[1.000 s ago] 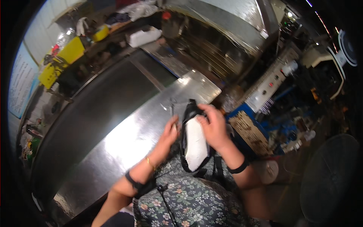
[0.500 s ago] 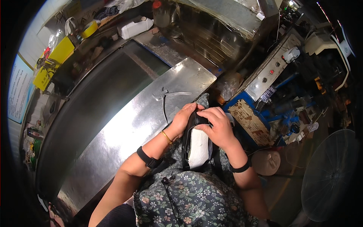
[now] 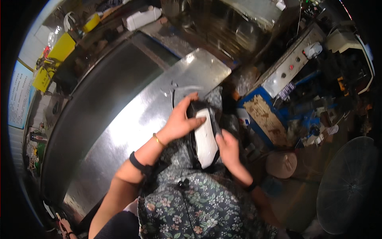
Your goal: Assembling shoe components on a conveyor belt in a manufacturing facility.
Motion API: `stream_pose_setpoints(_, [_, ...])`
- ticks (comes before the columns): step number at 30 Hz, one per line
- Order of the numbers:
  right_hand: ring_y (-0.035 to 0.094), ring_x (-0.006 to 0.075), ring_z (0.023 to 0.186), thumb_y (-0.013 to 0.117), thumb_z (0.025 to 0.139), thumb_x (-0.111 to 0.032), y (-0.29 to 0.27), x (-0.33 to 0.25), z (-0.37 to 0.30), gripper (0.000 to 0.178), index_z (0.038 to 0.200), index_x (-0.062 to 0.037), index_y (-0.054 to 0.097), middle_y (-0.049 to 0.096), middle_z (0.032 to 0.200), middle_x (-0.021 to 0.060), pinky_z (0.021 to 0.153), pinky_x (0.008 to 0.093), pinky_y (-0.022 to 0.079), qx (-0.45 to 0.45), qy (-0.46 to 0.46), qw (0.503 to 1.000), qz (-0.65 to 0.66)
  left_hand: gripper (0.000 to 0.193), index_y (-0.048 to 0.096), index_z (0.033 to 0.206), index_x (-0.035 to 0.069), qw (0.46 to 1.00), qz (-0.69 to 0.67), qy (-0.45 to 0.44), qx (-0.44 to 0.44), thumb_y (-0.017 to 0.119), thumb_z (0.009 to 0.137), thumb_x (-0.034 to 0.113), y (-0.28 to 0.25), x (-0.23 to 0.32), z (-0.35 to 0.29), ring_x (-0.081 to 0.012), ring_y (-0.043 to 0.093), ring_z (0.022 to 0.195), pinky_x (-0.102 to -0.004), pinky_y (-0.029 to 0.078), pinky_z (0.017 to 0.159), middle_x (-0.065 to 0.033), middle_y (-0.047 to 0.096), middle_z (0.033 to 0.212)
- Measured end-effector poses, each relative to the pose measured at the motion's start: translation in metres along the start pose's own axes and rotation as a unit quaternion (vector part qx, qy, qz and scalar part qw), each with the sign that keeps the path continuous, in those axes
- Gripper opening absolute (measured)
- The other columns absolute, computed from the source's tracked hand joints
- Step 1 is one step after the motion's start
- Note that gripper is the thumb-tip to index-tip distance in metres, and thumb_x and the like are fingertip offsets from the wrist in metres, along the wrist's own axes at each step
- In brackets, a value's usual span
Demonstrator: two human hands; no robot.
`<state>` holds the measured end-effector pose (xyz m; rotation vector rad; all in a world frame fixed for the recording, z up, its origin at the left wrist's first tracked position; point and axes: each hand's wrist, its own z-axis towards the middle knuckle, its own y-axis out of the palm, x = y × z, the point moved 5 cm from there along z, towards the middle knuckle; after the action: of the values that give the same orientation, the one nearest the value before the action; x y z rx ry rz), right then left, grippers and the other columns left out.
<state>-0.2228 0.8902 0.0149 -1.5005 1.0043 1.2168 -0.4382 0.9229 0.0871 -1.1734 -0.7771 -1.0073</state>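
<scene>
Between my hands, above my lap, is a black shoe-shaped piece with a long white sole-like face [image 3: 206, 139] turned up. My left hand [image 3: 181, 119] wraps its far left side, thumb lying on the white face. The fingers of my right hand [image 3: 228, 148] are closed on its right edge, with the thumb near the rim. The black material borders the white face, and its underside is hidden. Beyond my left hand, a pair of metal pliers [image 3: 174, 90] with curved handles lies on the shiny metal table [image 3: 131, 123]. My patterned apron [image 3: 191, 203] covers my lap.
Left of the metal plate runs a dark conveyor belt [image 3: 91, 107]. A control panel [image 3: 288, 67] with buttons stands right, above a blue-framed machine. A round fan guard [image 3: 348, 185] and a round stool-like object [image 3: 281, 164] are lower right. Another person's hand [image 3: 63, 223] shows at lower left.
My right hand has moved from the far end of the shoe-shaped piece nearer me, to its right edge. My left thumb now lies on the white face, and the piece has tilted.
</scene>
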Motion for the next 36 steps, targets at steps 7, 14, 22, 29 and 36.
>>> stream_pose_setpoints(7, [0.059, 0.016, 0.105, 0.039, 0.102, -0.052, -0.015, -0.004, 0.021, 0.065, 0.128, 0.0056, 0.055, 0.065, 0.116, 0.0126, 0.093, 0.0305, 0.046, -0.042, 0.213, 0.948, 0.231, 0.055, 0.05, 0.129, 0.005, 0.938, -0.283, -0.193, -0.051, 0.077, 0.081, 0.011, 0.015, -0.014, -0.009, -0.0132, 0.058, 0.101, -0.026, 0.047, 0.091, -0.0033, 0.061, 0.11])
stream_pose_setpoints(14, [0.067, 0.0365, 0.091, 0.039, 0.103, -0.032, 0.007, -0.048, 0.028, 0.047, 0.107, 0.0073, 0.064, 0.066, 0.105, 0.0266, 0.079, 0.0373, 0.053, -0.134, 0.052, 0.96, -0.24, 0.053, 0.049, 0.127, 0.002, 0.927, -0.303, -0.213, -0.058, 0.076, 0.082, 0.009, 0.029, -0.022, -0.004, -0.0135, 0.058, 0.1, -0.0268, 0.047, 0.09, -0.0048, 0.062, 0.109])
stream_pose_setpoints(22, [0.069, 0.0227, 0.075, 0.054, 0.096, -0.025, 0.018, -0.082, 0.045, 0.039, 0.112, 0.0092, 0.061, 0.069, 0.079, 0.0146, 0.065, 0.0318, 0.055, -0.065, -0.152, 0.796, -0.583, 0.054, 0.045, 0.13, 0.001, 0.924, -0.283, -0.234, -0.109, 0.074, 0.085, 0.01, 0.044, -0.027, 0.021, -0.0124, 0.057, 0.1, -0.026, 0.047, 0.088, -0.0055, 0.061, 0.11])
stream_pose_setpoints(29, [0.065, 0.0363, 0.101, 0.043, 0.103, -0.033, -0.004, -0.014, -0.032, 0.055, 0.141, 0.0056, 0.036, 0.066, 0.107, 0.0261, 0.088, 0.0395, 0.049, -0.054, 0.073, 0.976, -0.196, 0.065, 0.041, 0.139, 0.002, 0.928, -0.263, -0.209, -0.163, 0.075, 0.083, 0.008, 0.042, -0.018, 0.016, -0.0165, 0.057, 0.108, -0.0285, 0.046, 0.094, -0.0076, 0.061, 0.117])
stream_pose_setpoints(36, [0.062, 0.0458, 0.1, 0.046, 0.1, -0.045, 0.021, -0.016, 0.012, 0.068, 0.136, 0.0123, 0.038, 0.062, 0.104, 0.0356, 0.086, 0.0459, 0.049, -0.003, 0.065, 0.987, -0.149, 0.043, 0.046, 0.128, -0.007, 0.983, 0.044, -0.175, 0.033, 0.042, 0.101, 0.027, 0.034, -0.042, -0.008, -0.0312, 0.054, 0.113, -0.0393, 0.04, 0.098, -0.0215, 0.054, 0.126])
